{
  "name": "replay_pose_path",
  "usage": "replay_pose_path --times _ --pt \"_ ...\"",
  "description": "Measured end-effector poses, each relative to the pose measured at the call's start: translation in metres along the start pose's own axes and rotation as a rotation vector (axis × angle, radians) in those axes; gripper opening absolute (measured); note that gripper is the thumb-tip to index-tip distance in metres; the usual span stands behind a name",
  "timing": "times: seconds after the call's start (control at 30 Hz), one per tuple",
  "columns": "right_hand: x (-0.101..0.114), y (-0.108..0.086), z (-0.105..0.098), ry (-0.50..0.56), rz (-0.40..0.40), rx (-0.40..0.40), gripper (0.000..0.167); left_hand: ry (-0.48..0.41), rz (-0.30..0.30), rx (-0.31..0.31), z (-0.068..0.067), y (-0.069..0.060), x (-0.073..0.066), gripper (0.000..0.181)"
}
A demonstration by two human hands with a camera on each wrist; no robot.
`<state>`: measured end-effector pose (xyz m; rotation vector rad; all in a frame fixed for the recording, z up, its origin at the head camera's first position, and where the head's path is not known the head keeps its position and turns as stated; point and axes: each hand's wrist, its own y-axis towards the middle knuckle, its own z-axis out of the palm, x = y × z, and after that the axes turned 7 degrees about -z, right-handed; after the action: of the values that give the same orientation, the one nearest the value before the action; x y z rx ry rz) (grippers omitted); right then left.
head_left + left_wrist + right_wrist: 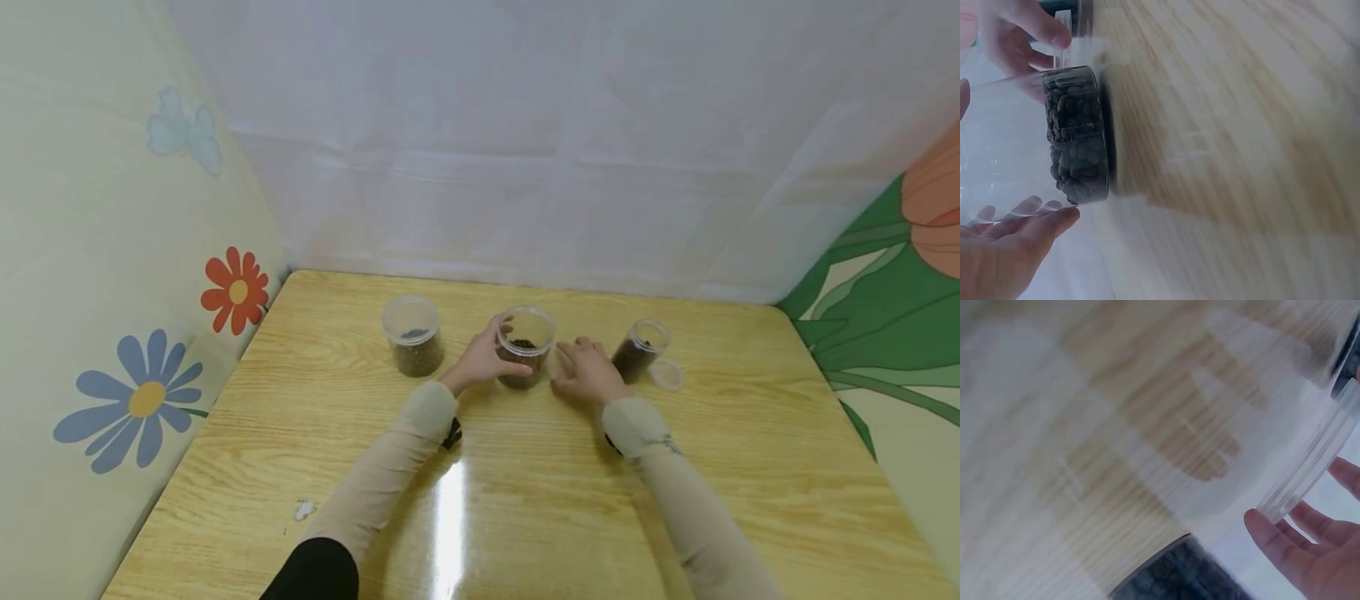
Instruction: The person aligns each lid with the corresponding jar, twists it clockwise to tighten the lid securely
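At the middle of the table stands a clear, open-topped jar point(534, 357), partly filled with small dark pieces that look like beans or pebbles. My left hand point(480, 360) grips it from the left, thumb along the near side and fingers around the far side. In the left wrist view, the dark pieces point(1075, 134) fill the jar's lower part. Just right of that jar, my right hand point(589, 372) pinches a clear round lid point(1316, 450) by its edge. The lid is tilted close to the tabletop, apart from the jar's mouth.
To the left stands another clear jar point(417, 354) with brownish contents. A narrower jar point(634, 358) of dark contents stands right of my right hand, a round clear lid point(666, 374) lying beside it. A small white scrap point(304, 509) is on the table point(247, 467) at front left.
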<state>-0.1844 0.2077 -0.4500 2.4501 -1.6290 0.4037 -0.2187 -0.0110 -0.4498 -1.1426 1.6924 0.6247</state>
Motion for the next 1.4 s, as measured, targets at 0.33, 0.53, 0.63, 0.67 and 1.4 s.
replay_pose_path --times 0.33,0.53,0.63,0.67,1.4 --pt "0.009 -0.013 -0.007 0.008 -0.012 0.004 0.071 0.022 0.004 -0.022 -0.005 -0.013 -0.005 0.1" --pt "0.014 -0.021 -0.012 0.007 -0.03 -0.027 0.07 0.032 0.014 -0.027 -0.005 -0.02 -0.007 0.103" --pt "0.016 -0.026 -0.016 0.017 -0.034 -0.033 0.07 0.034 0.012 -0.026 -0.004 -0.025 -0.01 0.103" --pt "0.017 -0.028 -0.017 0.021 -0.036 -0.035 0.07 0.035 0.012 -0.024 -0.004 -0.027 -0.01 0.103" --pt "0.035 -0.072 -0.019 0.042 -0.082 -0.089 0.073 0.044 0.106 0.016 -0.002 -0.066 -0.012 0.101"
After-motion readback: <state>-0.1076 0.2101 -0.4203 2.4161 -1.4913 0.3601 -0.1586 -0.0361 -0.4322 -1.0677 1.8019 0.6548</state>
